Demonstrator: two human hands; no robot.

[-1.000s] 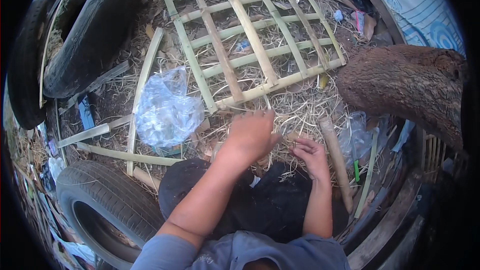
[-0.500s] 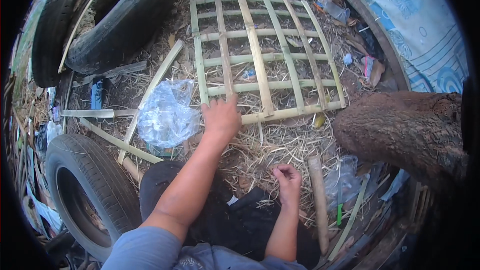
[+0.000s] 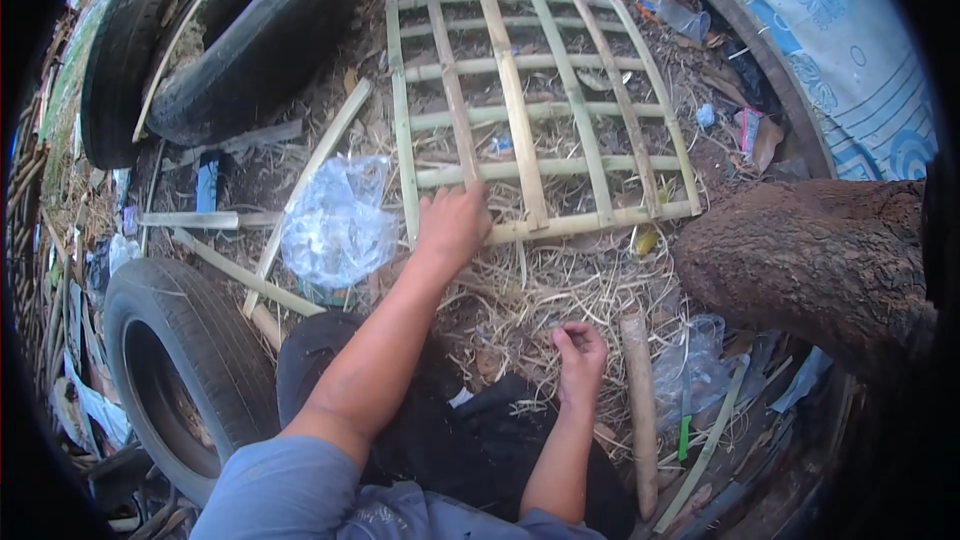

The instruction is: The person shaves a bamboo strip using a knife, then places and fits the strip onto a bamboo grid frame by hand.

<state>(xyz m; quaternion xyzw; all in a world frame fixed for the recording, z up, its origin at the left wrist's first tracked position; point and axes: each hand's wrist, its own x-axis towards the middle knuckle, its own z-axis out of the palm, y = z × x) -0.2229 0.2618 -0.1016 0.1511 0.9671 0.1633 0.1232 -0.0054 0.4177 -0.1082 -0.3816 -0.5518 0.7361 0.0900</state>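
Note:
A lattice of crossed split-bamboo strips (image 3: 514, 105) lies on the ground in front of me, its long slats running away from me over the crosswise ones. My left hand (image 3: 452, 227) is at the near left part of it, fingers curled down over the near edge by the end of the second long slat. What the fingertips do underneath is hidden. My right hand (image 3: 581, 360) hovers near my lap, apart from the lattice, thumb and fingers drawn together. Whether anything sits in that pinch is too small to make out.
A clear plastic bag (image 3: 340, 222) lies left of the lattice among loose bamboo strips (image 3: 325, 155). Tyres (image 3: 165, 380) stand at left. To the right are a thick log (image 3: 800, 250), a round stick (image 3: 640, 410) and a green-handled knife (image 3: 685, 425). Fibre shavings (image 3: 560, 285) cover the near ground.
The fingers of my left hand have curled in more over the lattice's near edge. My right hand keeps its pinch. The whole view has shifted slightly.

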